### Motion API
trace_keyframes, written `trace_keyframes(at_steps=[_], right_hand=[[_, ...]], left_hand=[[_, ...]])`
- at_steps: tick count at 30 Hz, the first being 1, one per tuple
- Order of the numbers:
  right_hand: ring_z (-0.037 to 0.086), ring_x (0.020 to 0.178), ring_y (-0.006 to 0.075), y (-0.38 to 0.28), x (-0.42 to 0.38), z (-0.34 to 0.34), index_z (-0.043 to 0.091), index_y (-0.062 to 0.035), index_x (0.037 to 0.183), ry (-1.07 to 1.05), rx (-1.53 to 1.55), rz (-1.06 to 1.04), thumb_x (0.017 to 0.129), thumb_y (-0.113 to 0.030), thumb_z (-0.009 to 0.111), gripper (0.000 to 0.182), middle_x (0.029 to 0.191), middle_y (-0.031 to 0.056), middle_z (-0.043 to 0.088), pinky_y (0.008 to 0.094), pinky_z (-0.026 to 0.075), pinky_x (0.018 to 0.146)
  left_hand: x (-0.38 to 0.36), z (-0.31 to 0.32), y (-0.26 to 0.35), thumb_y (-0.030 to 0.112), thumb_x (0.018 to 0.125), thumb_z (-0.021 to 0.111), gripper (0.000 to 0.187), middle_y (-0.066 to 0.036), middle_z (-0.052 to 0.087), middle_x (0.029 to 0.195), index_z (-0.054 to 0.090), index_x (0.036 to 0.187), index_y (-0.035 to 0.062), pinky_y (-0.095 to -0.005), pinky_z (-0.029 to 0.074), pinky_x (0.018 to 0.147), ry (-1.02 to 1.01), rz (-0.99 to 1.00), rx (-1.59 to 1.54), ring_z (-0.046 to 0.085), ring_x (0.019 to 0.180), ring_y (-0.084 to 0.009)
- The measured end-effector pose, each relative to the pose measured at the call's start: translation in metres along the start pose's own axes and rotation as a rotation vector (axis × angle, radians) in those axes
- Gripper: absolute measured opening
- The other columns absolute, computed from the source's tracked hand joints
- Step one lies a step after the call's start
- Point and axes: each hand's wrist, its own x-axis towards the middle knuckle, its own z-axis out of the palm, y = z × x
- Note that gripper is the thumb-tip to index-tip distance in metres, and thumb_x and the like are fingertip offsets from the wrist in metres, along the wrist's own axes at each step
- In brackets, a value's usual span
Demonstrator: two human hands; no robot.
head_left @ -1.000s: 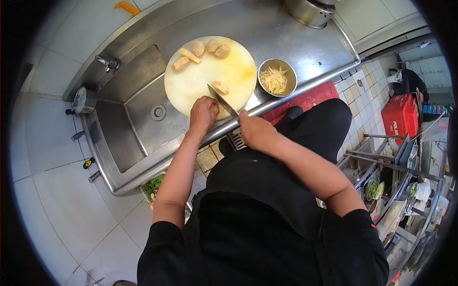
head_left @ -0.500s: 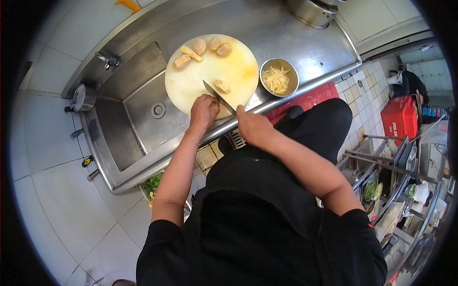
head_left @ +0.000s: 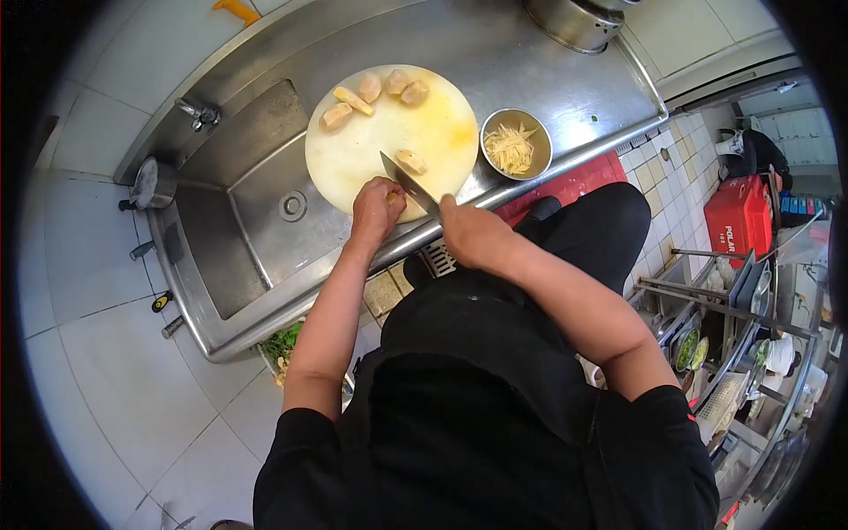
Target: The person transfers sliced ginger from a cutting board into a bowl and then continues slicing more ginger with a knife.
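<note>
My right hand (head_left: 477, 235) is closed round the handle of a kitchen knife (head_left: 412, 186), whose blade lies across the near side of a round white cutting board (head_left: 353, 150). Left of the blade, the curled fingers of my left hand (head_left: 376, 210) press on a pale yellow piece of ginger (head_left: 392, 199), mostly hidden under them. Just beyond the blade rests a cut chunk of peeled ginger (head_left: 411, 161). Several more peeled ginger pieces (head_left: 336, 116) sit along the board's far side. Thin ginger strips (head_left: 511, 148) fill part of a metal bowl (head_left: 546, 159) right of the board.
Left of the board is a steel sink basin (head_left: 221, 238) with a tap (head_left: 196, 113). A metal pot (head_left: 574, 25) stands at the counter's far right. Beyond my right knee are a red cooler box (head_left: 740, 221) and a metal rack (head_left: 724, 305) holding containers.
The knife has shifted slightly to the right and its blade has tilted, showing more of its flat side. My right hand moved with it; my left hand stays almost in place.
</note>
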Motion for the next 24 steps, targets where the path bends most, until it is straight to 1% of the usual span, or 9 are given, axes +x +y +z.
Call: trace_keyframes(at_steps=[3, 7, 9, 12, 15, 18, 20, 23, 24], right_hand=[[0.070, 0.082, 0.0448, 0.011, -0.014, 0.025, 0.047, 0.0060, 0.109, 0.026, 0.025, 0.003, 0.094, -0.007, 0.048, 0.020, 0.085, 0.0292, 0.069, 0.0534, 0.056, 0.073], [0.070, 0.084, 0.0454, 0.008, -0.004, 0.015, 0.047, 0.0060, 0.109, 0.011, 0.015, -0.002, 0.094, -0.007, 0.048, 0.019, 0.087, 0.0301, 0.069, 0.0540, 0.056, 0.074], [0.071, 0.083, 0.0448, 0.002, 0.006, -0.003, 0.046, 0.0054, 0.109, -0.056, -0.032, -0.003, 0.094, -0.007, 0.047, 0.019, 0.086, 0.0303, 0.069, 0.0543, 0.056, 0.073], [0.070, 0.082, 0.0459, 0.009, -0.010, 0.016, 0.046, 0.0052, 0.108, 0.019, 0.026, 0.002, 0.094, -0.007, 0.046, 0.018, 0.085, 0.0312, 0.069, 0.0549, 0.055, 0.073], [0.070, 0.085, 0.0470, 0.014, -0.013, 0.027, 0.047, 0.0053, 0.107, -0.028, 0.024, 0.067, 0.094, -0.007, 0.045, 0.018, 0.086, 0.0326, 0.068, 0.0551, 0.055, 0.075], [0.070, 0.085, 0.0472, 0.016, 0.002, 0.019, 0.047, 0.0048, 0.106, 0.010, 0.035, 0.003, 0.094, -0.007, 0.045, 0.017, 0.086, 0.0319, 0.069, 0.0550, 0.055, 0.075], [0.070, 0.085, 0.0470, 0.006, 0.000, 0.000, 0.046, 0.0044, 0.107, -0.032, 0.002, 0.011, 0.094, -0.006, 0.045, 0.017, 0.085, 0.0313, 0.069, 0.0552, 0.055, 0.075], [0.070, 0.085, 0.0468, 0.006, -0.011, 0.010, 0.046, 0.0038, 0.107, -0.045, 0.012, 0.043, 0.093, -0.006, 0.046, 0.017, 0.085, 0.0305, 0.069, 0.0554, 0.055, 0.075], [0.070, 0.085, 0.0463, 0.009, -0.013, 0.019, 0.047, 0.0040, 0.108, -0.031, 0.018, 0.043, 0.093, -0.006, 0.046, 0.018, 0.085, 0.0299, 0.069, 0.0553, 0.055, 0.075]], left_hand=[[-0.001, 0.004, -0.003, 0.007, 0.080, 0.071, 0.013, -0.016, 0.069, 0.100, 0.071, 0.091, 0.0005, -0.0408, 0.052, 0.090, 0.022, 0.003, -0.010, 0.065, 0.100, -0.0350], [-0.001, 0.006, -0.005, 0.007, 0.081, 0.071, 0.013, -0.017, 0.069, 0.099, 0.071, 0.091, 0.0001, -0.0410, 0.052, 0.090, 0.040, 0.046, 0.001, 0.064, 0.099, -0.0352], [0.002, 0.005, -0.004, 0.007, 0.081, 0.071, 0.012, -0.017, 0.069, 0.099, 0.071, 0.091, 0.0001, -0.0411, 0.052, 0.090, 0.046, 0.054, 0.012, 0.064, 0.099, -0.0354], [-0.002, 0.006, -0.004, 0.007, 0.081, 0.071, 0.012, -0.016, 0.069, 0.099, 0.072, 0.090, 0.0004, -0.0414, 0.052, 0.090, 0.055, 0.033, 0.003, 0.064, 0.100, -0.0354], [-0.001, 0.006, -0.004, 0.008, 0.081, 0.071, 0.012, -0.016, 0.069, 0.100, 0.072, 0.090, 0.0010, -0.0415, 0.051, 0.091, 0.056, 0.024, -0.014, 0.064, 0.101, -0.0352], [-0.005, 0.005, -0.005, 0.009, 0.081, 0.071, 0.012, -0.016, 0.069, 0.101, 0.072, 0.090, 0.0013, -0.0414, 0.051, 0.092, 0.024, 0.030, 0.012, 0.064, 0.102, -0.0350], [0.000, 0.004, -0.004, 0.009, 0.081, 0.071, 0.012, -0.016, 0.069, 0.101, 0.072, 0.091, 0.0014, -0.0413, 0.051, 0.092, 0.025, 0.029, 0.031, 0.064, 0.102, -0.0349], [-0.002, 0.003, -0.005, 0.009, 0.081, 0.071, 0.013, -0.015, 0.068, 0.102, 0.072, 0.091, 0.0014, -0.0411, 0.051, 0.093, 0.044, 0.023, -0.011, 0.063, 0.102, -0.0350], [-0.002, 0.004, -0.007, 0.011, 0.081, 0.071, 0.015, -0.016, 0.069, 0.102, 0.073, 0.093, 0.0016, -0.0406, 0.051, 0.092, 0.052, 0.034, 0.006, 0.064, 0.102, -0.0343]])
